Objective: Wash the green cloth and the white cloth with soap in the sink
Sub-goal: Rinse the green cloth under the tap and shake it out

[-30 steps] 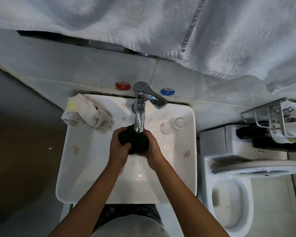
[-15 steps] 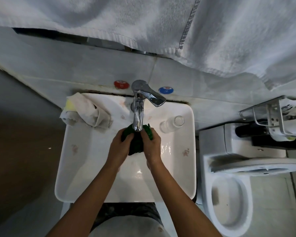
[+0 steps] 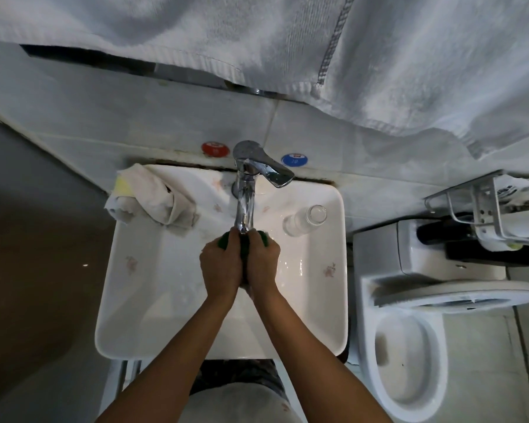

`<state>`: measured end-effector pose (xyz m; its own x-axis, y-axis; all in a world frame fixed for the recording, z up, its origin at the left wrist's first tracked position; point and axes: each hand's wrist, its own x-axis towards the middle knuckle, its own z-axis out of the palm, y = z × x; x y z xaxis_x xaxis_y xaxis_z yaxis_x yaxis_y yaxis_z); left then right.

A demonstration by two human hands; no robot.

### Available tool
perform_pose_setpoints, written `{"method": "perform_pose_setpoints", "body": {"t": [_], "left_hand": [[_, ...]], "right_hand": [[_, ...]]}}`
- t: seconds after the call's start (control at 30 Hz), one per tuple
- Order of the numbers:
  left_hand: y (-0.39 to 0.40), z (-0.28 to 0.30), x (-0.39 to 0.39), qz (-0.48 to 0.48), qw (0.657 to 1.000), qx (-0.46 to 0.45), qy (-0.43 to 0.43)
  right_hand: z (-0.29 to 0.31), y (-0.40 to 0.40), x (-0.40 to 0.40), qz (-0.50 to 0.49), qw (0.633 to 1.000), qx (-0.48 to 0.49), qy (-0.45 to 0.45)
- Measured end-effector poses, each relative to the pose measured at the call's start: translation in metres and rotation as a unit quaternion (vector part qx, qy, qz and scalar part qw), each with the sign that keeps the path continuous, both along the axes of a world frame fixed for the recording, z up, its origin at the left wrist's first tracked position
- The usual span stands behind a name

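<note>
Location: home bathroom. Indicators: white ceramic sink with chrome mixer tap against tiled wall; toilet just beside sink; white towels hanging overhead; wire rack above cistern.

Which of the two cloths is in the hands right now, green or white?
The green cloth, squeezed between left hand and right hand under the faucet. The white cloth lies untouched on the sink rim's back-left corner.
</note>
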<state>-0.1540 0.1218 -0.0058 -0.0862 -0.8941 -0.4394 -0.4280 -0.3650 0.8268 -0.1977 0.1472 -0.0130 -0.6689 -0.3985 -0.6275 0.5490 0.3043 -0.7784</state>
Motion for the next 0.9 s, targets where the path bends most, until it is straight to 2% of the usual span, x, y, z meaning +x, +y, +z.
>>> {"method": "perform_pose_setpoints", "body": {"t": [0.2,0.33,0.47,0.53,0.6,0.7,0.8,0.9], "left_hand": [[-0.009,0.001,0.001,-0.038,0.999,0.020,0.008],[-0.017,0.002,0.007,-0.053,0.994,0.077,0.061],[-0.028,0.008,0.016,-0.100,0.989,0.078,0.071],[-0.035,0.010,0.021,-0.132,0.984,0.090,0.080],[-0.039,0.011,0.024,-0.169,0.977,0.101,0.080],[-0.043,0.009,0.025,-0.195,0.969,0.113,0.098],[-0.039,0.006,0.026,-0.150,0.976,0.109,0.113],[-0.023,0.000,0.023,-0.089,0.984,0.101,0.115]], "right_hand": [[-0.001,0.000,-0.001,0.022,0.999,0.000,0.050],[0.002,0.004,-0.016,0.101,0.994,0.015,-0.046],[0.010,0.019,-0.037,0.230,0.971,-0.007,-0.064],[0.013,0.026,-0.040,0.242,0.960,-0.035,-0.132],[0.011,0.028,-0.039,0.235,0.958,-0.045,-0.160],[0.008,0.024,-0.035,0.211,0.969,-0.046,-0.116],[0.004,0.018,-0.033,0.125,0.988,-0.060,-0.064],[0.003,0.013,-0.028,0.035,0.996,-0.057,-0.055]]}}
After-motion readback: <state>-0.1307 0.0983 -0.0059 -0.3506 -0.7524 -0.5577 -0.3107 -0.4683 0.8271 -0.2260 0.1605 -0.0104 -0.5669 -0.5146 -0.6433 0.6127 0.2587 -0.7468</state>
